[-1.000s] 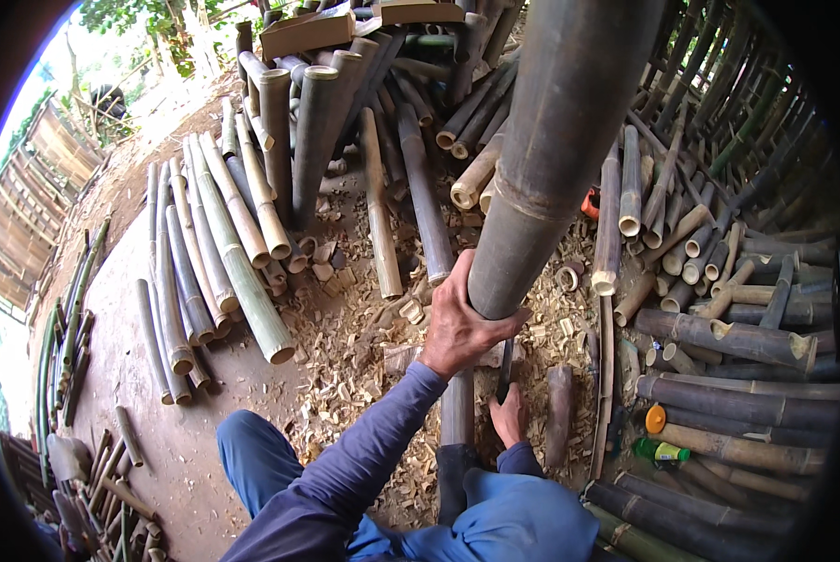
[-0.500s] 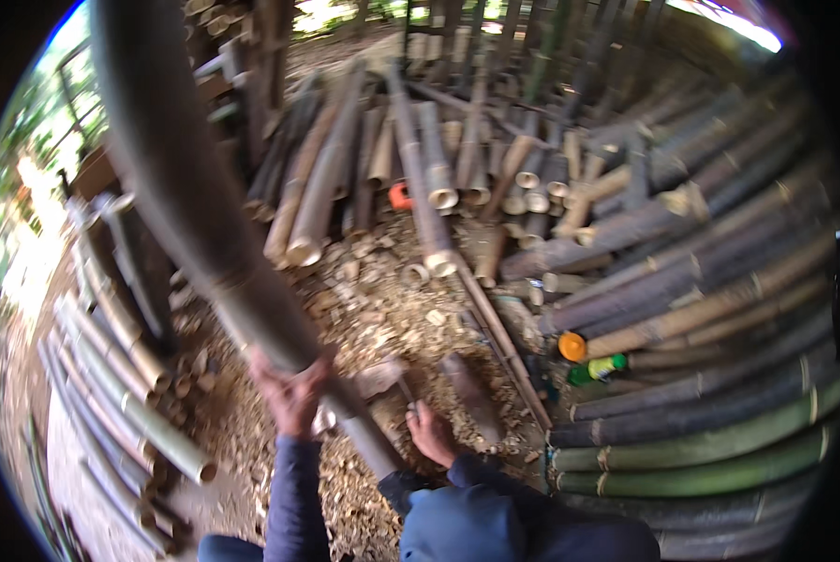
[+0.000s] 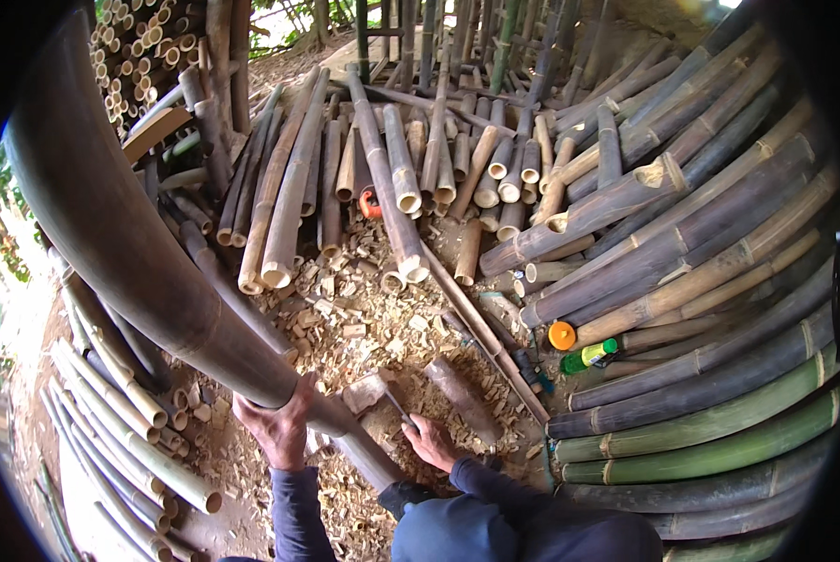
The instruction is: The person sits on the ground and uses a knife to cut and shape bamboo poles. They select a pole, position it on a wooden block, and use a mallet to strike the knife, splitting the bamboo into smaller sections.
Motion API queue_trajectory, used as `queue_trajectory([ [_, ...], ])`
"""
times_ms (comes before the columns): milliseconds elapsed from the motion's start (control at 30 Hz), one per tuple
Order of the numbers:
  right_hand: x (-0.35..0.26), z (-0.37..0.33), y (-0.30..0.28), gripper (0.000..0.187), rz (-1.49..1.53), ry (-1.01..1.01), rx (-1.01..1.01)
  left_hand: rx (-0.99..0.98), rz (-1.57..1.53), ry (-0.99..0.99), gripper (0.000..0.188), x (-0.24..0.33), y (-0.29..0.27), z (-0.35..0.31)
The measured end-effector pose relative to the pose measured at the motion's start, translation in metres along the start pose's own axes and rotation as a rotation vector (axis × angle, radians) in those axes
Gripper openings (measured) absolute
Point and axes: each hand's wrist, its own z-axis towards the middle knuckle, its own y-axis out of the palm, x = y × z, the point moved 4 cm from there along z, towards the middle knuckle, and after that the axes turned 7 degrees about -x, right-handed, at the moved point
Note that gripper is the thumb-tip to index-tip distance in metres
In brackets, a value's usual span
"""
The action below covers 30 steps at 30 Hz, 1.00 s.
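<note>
A thick dark bamboo pole [image 3: 181, 314] slants from the upper left down to the middle. Near its lower end my left hand [image 3: 276, 423] is closed around it, thumb along the side. Below that end a narrower bamboo length [image 3: 371, 457] runs toward my body; whether the two are joined, I cannot tell. My right hand [image 3: 431, 442] is closed on a narrow dark hand tool [image 3: 397, 406], its exact kind unclear. The tool reaches toward a pale brown block-like piece [image 3: 364, 392]. Right of it lies a short dark log [image 3: 464, 399] among wood chips [image 3: 345, 328].
Cut bamboo lengths [image 3: 289, 225] are heaped ahead. Long poles [image 3: 701, 398] line the right side, with a green bottle [image 3: 588, 356] and an orange round object [image 3: 561, 335] beside them. More bamboo [image 3: 139, 426] lies left. A split strip [image 3: 485, 332] crosses the chips.
The thick pole's upper part has swung left, and its lower end has shifted slightly left. My left hand has moved with it, still gripping. My right hand keeps hold of the tool.
</note>
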Motion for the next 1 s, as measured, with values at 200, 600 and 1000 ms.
queue_trajectory([
  [200, 0.015, -0.014, 0.002, 0.028, 0.588, 0.367, -0.270, 0.105, 0.064, 0.074, 0.067, -0.001, -0.015, 0.000],
  [600, 0.008, -0.033, -0.028, 0.063, -0.205, 0.253, 0.015, 0.410, -0.213, -0.002, 0.060, 0.010, -0.081, 0.022],
  [1000, 0.078, -0.005, -0.137, 0.049, -0.582, 0.300, 0.480, 0.228, -0.302, 0.014, 0.071, -0.033, -0.017, 0.026],
])
